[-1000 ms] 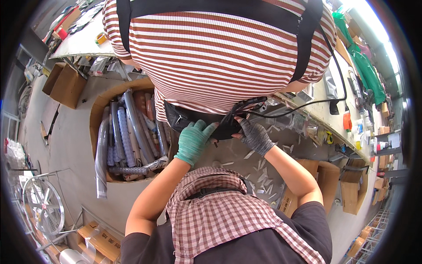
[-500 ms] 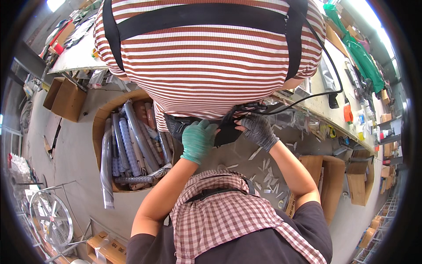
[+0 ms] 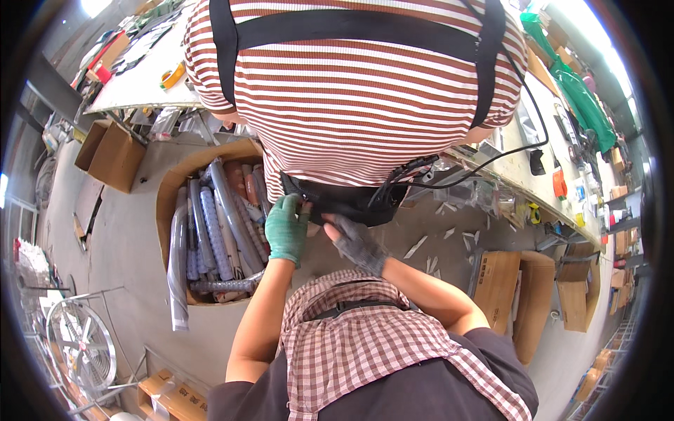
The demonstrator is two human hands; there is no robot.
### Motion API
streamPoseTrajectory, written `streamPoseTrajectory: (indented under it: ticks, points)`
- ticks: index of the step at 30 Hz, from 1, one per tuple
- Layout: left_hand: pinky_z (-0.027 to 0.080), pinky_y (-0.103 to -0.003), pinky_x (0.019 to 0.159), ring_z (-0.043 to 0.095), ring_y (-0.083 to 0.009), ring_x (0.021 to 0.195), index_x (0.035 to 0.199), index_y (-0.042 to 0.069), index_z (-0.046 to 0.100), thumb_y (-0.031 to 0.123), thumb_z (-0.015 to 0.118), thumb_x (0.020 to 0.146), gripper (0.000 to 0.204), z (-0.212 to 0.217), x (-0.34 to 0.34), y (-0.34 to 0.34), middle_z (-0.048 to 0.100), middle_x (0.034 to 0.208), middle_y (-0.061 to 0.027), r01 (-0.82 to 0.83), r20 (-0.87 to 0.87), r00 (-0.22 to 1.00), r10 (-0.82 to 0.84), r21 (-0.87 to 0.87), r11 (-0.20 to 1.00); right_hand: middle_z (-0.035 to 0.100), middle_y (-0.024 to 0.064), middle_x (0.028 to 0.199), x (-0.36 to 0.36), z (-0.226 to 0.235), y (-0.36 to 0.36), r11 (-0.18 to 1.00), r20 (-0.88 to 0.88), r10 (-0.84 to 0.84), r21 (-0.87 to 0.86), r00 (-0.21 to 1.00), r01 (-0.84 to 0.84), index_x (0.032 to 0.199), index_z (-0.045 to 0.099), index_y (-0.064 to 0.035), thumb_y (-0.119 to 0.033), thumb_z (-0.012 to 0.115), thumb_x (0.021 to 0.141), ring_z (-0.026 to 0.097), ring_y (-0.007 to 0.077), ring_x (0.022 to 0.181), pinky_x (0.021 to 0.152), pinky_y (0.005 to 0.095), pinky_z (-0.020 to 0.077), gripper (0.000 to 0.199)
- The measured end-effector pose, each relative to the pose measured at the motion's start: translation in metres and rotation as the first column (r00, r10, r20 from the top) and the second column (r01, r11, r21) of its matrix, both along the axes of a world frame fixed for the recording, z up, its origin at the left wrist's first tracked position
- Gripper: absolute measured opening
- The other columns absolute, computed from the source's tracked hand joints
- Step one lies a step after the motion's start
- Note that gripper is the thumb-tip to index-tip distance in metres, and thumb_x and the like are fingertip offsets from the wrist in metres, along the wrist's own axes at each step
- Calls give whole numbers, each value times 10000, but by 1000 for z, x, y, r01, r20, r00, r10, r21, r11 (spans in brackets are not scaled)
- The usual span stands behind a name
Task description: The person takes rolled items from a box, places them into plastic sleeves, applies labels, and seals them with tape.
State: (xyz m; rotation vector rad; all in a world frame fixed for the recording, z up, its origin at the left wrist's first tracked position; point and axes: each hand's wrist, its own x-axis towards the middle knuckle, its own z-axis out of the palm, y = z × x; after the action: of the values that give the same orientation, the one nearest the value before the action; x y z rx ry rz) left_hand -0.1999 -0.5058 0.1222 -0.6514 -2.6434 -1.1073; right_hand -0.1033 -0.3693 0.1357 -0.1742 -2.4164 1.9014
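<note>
A person in a brown-and-white striped top [image 3: 351, 105] stands in front of me, back turned, wearing black straps. At that person's waist hangs a black waist bag [image 3: 351, 202] with a cable at its right side. My left hand [image 3: 286, 228], in a green glove, is closed at the bag's left end; its fingertips pinch the edge there. Just below the bag's lower edge is my right hand [image 3: 358, 242] in a grey glove with bare fingertips. Its fingers are stretched toward the left, the thumb apart, and nothing shows in them.
A large cardboard box [image 3: 166, 210] with several wrapped rolls stands at the left. Worktables [image 3: 551, 184] lie beyond on both sides. More cardboard boxes [image 3: 497, 284] stand at the right, near white scraps on the floor. A fan [image 3: 83, 344] is at the lower left.
My right hand has left the cable at the bag's right side and moved left and down, below the bag. My left hand has shifted slightly left to the bag's end.
</note>
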Motion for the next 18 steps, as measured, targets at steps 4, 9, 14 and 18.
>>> streamPoseTrajectory:
  ticks: [4,9,14,18]
  points:
    - [470,-437,663,592,-334,752,888,107,607,216,572,826,130,15,-8,-16,613,809,-126,130,-53,988,-143,-198,971,546,11,660,-44,-14,-10,897,359,-19,-406,933,174,918,626,-64,-472,601,859,504,99,543,507,269,437,413]
    - [479,-378,642,613,-289,651,846,58,656,287,615,834,233,42,-20,-30,652,739,-113,241,249,947,-202,-139,961,448,-68,542,-62,-29,-23,429,321,176,-876,931,221,826,584,-98,-413,597,881,352,68,398,390,223,308,320]
    - [385,-255,544,473,-80,578,742,16,657,357,620,868,366,-3,-59,-31,595,635,-4,-42,696,695,-182,291,956,316,-106,477,-60,-13,-32,158,388,319,-922,865,354,871,569,-112,-277,483,956,268,41,364,389,200,273,204]
    - [280,-193,418,409,-41,447,750,81,622,240,622,873,201,-1,-47,2,531,604,57,-225,756,571,-320,520,824,244,-111,449,-59,-24,-24,-176,178,358,-951,917,253,843,527,-104,-224,445,965,232,39,347,371,193,258,190]
